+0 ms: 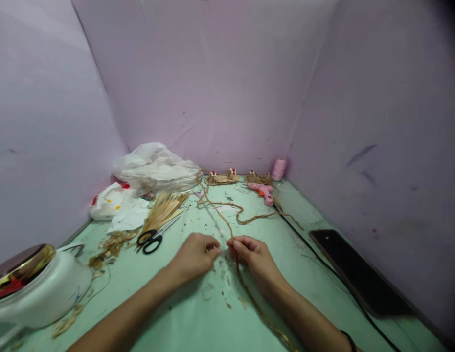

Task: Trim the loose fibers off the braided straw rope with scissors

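A brown braided cord [245, 288] runs from the back of the green table toward the front edge, and my right hand [251, 252] pinches it near the middle. Just to its left, my left hand [198, 254] is held with thumb and fingertips close together; whatever may be between them is too small to make out. Farther back, another stretch of the cord [249, 221] curves loosely to the right. Black-handled scissors [154, 239] lie left of my left hand, beside a fan of straw-coloured strips [163, 210].
A white pot [62, 288] stands at the front left, with plastic bags [157, 166] behind. Woven pieces [223, 178], a pink glue gun [262, 191] and a pink thread spool [279, 169] are at the back. A dark phone-like slab [359, 274] and black cable [323, 264] lie right.
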`<state>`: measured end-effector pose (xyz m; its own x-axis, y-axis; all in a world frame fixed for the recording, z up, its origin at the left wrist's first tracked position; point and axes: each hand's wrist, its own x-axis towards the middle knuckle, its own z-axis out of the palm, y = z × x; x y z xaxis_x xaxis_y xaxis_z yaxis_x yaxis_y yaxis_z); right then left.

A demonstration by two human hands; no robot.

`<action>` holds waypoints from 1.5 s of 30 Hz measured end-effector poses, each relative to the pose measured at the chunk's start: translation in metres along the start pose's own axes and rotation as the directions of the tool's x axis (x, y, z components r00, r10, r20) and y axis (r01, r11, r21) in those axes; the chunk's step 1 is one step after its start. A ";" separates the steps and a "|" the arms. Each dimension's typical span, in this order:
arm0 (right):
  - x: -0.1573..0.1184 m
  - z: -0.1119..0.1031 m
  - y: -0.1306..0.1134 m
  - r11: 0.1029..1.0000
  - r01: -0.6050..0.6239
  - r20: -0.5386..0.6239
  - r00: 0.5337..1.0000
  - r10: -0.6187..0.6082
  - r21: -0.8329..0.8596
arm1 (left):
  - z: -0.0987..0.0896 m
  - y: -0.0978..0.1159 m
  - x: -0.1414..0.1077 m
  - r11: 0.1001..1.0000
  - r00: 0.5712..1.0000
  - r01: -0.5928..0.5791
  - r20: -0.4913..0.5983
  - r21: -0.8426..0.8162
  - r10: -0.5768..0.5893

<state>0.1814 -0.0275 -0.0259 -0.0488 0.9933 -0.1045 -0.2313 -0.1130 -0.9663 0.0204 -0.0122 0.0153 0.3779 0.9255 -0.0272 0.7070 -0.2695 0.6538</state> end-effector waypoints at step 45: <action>-0.001 -0.006 -0.006 0.987 -0.126 0.066 0.991 0.119 0.096 | 0.003 -0.025 -0.018 0.754 0.951 -0.268 0.038 0.600 0.307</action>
<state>0.1886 -0.0276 -0.0213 -0.1403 0.9690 -0.2034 -0.3155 -0.2384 -0.9185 -0.0020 -0.0227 -0.0025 0.5994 0.7870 0.1460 0.7906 -0.6106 0.0460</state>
